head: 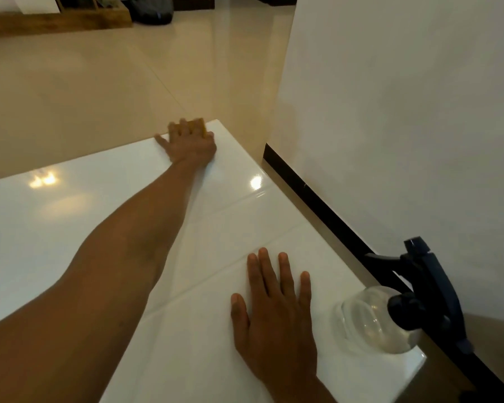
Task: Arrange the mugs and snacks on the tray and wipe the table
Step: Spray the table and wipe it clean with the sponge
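Observation:
My left hand (pixel 190 141) is stretched out to the far corner of the glossy white table (pixel 70 216). It presses a yellow sponge (pixel 202 125) flat on the surface, with only the sponge's far edge showing past the fingers. My right hand (pixel 275 309) lies flat on the near part of the table, fingers spread, holding nothing. No mugs, snacks or tray are in view.
A clear spray bottle (pixel 373 318) with a dark blue trigger head (pixel 428 283) stands at the table's right edge, just right of my right hand. A white wall (pixel 405 112) with a black skirting runs along the right. Beige tiled floor (pixel 99 82) lies beyond the far edge.

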